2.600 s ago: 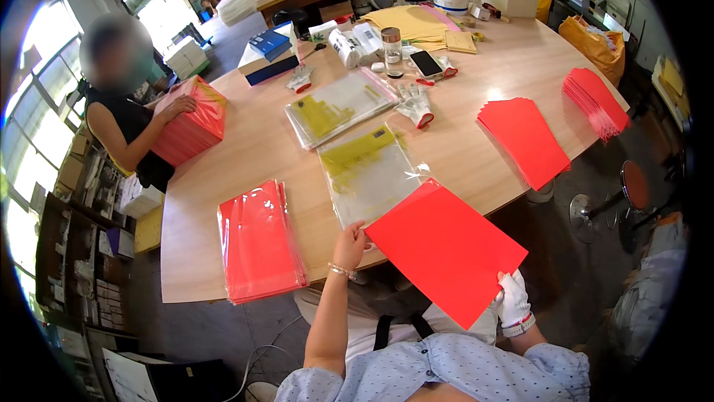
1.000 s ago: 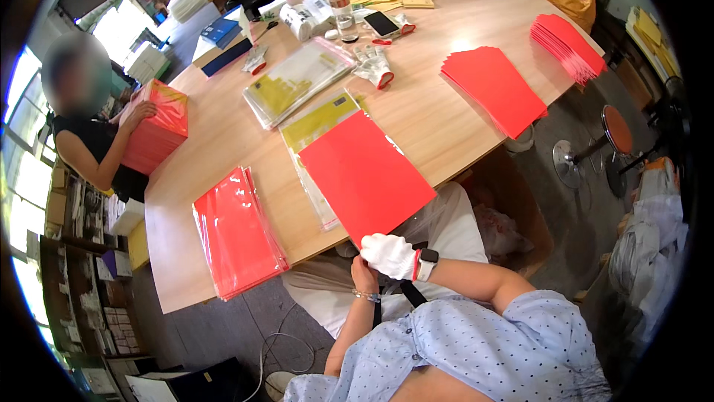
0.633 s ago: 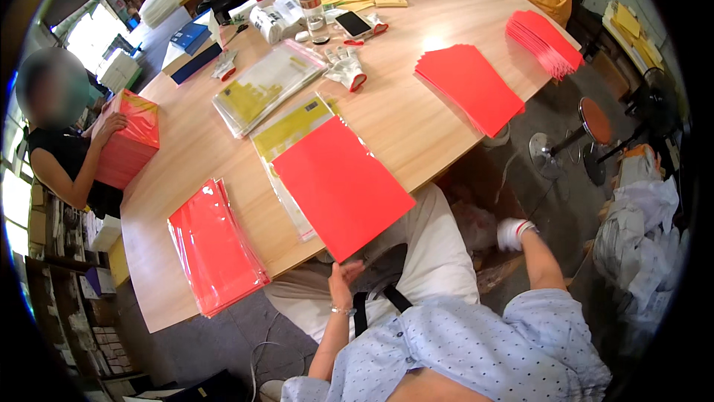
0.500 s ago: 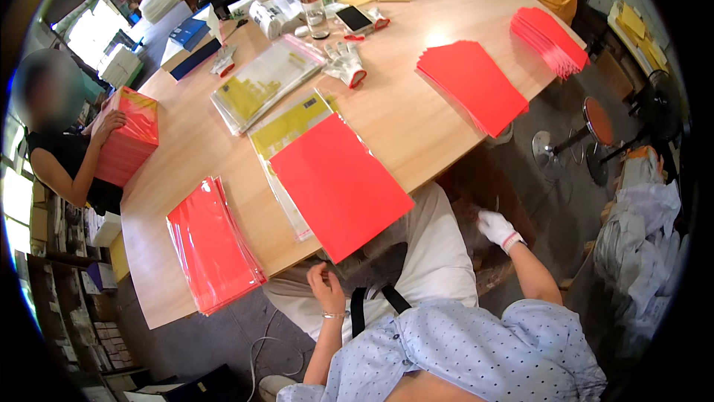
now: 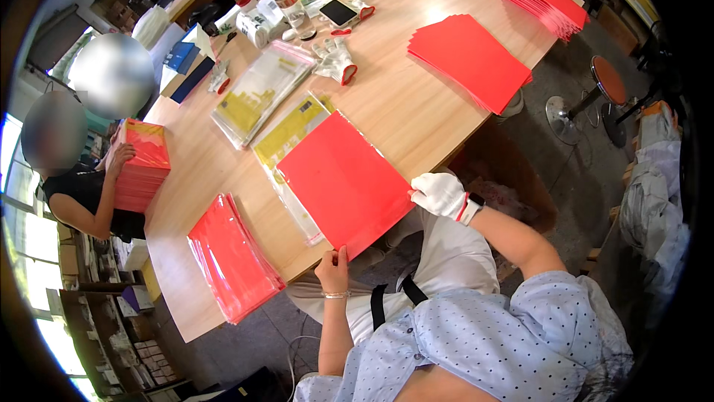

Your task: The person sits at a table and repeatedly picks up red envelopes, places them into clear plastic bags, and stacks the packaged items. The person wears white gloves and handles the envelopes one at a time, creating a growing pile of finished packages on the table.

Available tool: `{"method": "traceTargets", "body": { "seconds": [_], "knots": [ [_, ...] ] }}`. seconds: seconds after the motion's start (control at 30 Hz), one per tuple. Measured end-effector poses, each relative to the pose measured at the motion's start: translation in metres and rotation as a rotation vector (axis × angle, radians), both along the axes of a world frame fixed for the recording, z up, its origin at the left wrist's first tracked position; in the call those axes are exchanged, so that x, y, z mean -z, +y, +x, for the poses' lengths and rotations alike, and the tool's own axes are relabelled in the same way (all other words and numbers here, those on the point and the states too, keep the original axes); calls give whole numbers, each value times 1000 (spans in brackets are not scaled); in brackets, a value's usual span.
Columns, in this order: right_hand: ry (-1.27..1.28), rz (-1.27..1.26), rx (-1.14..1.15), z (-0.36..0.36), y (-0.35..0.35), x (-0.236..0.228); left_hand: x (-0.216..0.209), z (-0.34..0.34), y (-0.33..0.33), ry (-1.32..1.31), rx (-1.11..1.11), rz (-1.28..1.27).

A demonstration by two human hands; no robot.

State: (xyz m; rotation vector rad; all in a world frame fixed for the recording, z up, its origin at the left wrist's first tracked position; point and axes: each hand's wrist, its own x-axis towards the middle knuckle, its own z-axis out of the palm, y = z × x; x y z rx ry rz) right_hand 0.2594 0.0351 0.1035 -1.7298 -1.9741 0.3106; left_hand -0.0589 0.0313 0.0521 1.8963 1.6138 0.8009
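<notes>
A red sheet [image 5: 346, 182], apparently inside a clear plastic sleeve, lies tilted at the table's front edge, its near corners reaching past it. My bare left hand [image 5: 332, 269] is closed, pinching its near left corner between thumb and fingers. At the right corner, my white-gloved right hand [image 5: 439, 195] grips the edge with its fingers together. Beneath the sheet are clear sleeves printed in yellow [image 5: 294, 130]. A stack of red sheets in glossy plastic [image 5: 234, 257] lies to the left. On the right, loose red sheets [image 5: 472, 60] are fanned out.
More clear sleeves [image 5: 260, 93] lie beyond, near a glove [image 5: 335, 60], a glass jar [image 5: 294, 11] and a phone [image 5: 338, 12]. Another red fanned stack [image 5: 543, 0] sits far right. At left, a person holds a wrapped red stack [image 5: 145, 156]. A stool [image 5: 608, 80] stands right.
My right hand has come up from beside the table to the sheet's right corner and taken hold. My left hand has closed on the near corner. The view has shifted a little.
</notes>
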Motion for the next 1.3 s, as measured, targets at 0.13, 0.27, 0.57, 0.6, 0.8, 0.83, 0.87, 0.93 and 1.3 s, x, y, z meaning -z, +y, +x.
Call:
{"method": "traceTargets", "body": {
  "seconds": [0.13, 0.27, 0.57, 0.6, 0.8, 0.83, 0.87, 0.93, 1.3],
  "knots": [
    [166, -38, 281, -18, -8, 9, 19, -5, -7, -553, -250, -390],
    [946, -198, 366, -30, -13, 25, -13, 10, -10, -796, -209, -591],
    [973, -90, -261, -188, 25, 29, -101, -159, -13, -602, -227, -79],
    [857, -5, -336, -217, 34, 4, -92, -201, -10, -619, -313, -5],
    [247, -436, -661, -319, 57, -43, -18, -362, -1, -77, -471, -35],
    [181, -407, -659, -326, 63, -29, -10, -351, 1, 46, -457, 28],
    [195, -395, -646, -318, 59, -40, -5, -341, 7, 160, -442, 97],
    [358, -315, -591, -299, 56, -27, 8, -346, 13, 208, -473, 98],
    [-387, 347, 421, 132, 14, -37, -33, -299, 5, 424, -630, 584]
  ]
}}
